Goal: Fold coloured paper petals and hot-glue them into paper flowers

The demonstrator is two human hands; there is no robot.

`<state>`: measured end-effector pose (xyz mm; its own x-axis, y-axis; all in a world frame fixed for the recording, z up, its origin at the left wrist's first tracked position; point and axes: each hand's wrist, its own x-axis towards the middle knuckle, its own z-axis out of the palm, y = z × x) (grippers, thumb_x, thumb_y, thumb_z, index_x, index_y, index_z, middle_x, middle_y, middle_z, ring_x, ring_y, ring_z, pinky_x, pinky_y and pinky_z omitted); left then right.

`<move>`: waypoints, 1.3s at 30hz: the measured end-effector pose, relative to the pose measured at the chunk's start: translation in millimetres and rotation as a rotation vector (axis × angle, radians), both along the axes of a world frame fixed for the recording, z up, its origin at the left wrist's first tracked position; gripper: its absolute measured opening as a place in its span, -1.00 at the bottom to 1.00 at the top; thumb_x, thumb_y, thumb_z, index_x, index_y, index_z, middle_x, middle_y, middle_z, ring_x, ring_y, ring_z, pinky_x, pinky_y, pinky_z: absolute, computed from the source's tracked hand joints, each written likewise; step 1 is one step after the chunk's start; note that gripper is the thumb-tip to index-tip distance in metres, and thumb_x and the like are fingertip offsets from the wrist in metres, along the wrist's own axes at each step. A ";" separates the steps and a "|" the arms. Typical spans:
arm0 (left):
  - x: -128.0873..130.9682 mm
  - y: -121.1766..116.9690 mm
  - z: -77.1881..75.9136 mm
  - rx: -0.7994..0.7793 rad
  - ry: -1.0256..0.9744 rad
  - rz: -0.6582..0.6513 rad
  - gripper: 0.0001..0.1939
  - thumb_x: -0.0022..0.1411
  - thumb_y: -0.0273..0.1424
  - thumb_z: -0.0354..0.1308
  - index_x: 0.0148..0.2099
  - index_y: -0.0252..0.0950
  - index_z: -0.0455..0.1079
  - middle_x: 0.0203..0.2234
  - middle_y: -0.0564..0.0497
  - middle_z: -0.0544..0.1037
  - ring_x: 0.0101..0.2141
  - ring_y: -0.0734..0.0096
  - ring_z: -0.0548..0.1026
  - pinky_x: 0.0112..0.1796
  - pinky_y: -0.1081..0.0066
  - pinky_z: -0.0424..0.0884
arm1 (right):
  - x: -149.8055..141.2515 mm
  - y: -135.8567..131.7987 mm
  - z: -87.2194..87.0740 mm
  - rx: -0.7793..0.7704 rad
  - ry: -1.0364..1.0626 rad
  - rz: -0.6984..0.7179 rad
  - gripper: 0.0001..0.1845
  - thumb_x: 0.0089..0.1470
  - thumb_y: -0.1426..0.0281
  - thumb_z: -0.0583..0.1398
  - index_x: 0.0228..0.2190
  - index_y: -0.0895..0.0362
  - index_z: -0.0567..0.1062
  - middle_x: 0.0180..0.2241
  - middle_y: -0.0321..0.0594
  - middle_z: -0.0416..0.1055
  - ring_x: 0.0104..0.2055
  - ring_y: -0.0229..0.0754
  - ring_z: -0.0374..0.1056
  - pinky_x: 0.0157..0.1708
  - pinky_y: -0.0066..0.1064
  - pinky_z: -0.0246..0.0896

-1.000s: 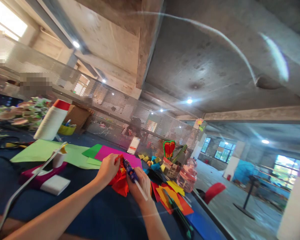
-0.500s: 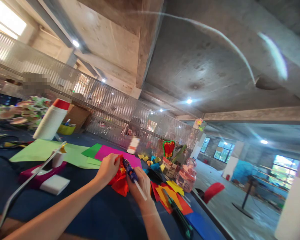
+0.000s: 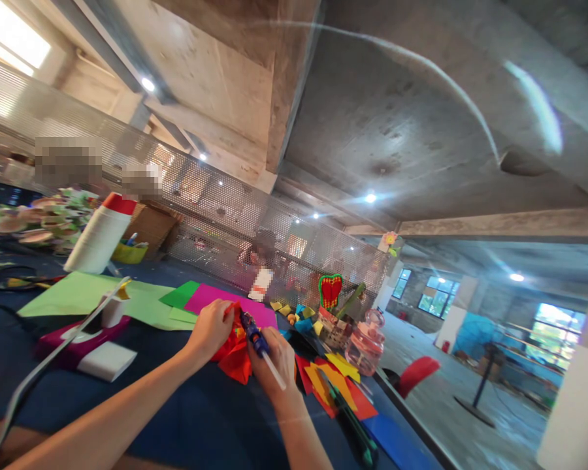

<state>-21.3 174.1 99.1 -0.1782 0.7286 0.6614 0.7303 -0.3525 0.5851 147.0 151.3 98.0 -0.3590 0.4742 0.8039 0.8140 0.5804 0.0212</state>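
Note:
My left hand [image 3: 210, 331] is closed on a crumpled piece of red paper [image 3: 236, 365] above the dark blue tabletop [image 3: 176, 418]. My right hand [image 3: 278, 358] wraps round a blue-purple hot glue gun [image 3: 257, 341], with a white glue stick [image 3: 275, 372] jutting from its back end towards me. The gun's front end is up against the red paper; whether the nozzle touches it, I cannot tell. Small yellow marks show on the red paper. Behind both hands lies a magenta sheet [image 3: 220, 299], with light green paper [image 3: 147, 305] to its left.
A purple-and-white power strip [image 3: 91, 349] with a white cable lies left. Yellow and orange paper [image 3: 343, 367], a green-handled cutter [image 3: 350, 421] and a pink bottle [image 3: 366, 346] lie right, near the table edge. A white roll of cups [image 3: 98, 235] stands back left, before a mesh divider [image 3: 215, 215].
Both hands keep almost the same position, with the glue gun still at the red paper. A blurred patch now shows behind the divider at the left.

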 end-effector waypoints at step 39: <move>-3.6 1.2 -1.1 0.009 0.016 0.022 -0.73 0.23 -0.43 -0.11 -0.39 -0.32 0.40 -0.43 -0.07 0.51 -0.38 0.37 0.43 -0.34 0.46 0.20 | -0.8 -1.3 -0.2 -0.002 -0.014 -0.035 -0.85 0.06 0.38 0.13 -0.53 0.11 0.37 -0.52 -0.30 0.36 -0.43 -0.28 0.31 -0.44 -0.52 0.03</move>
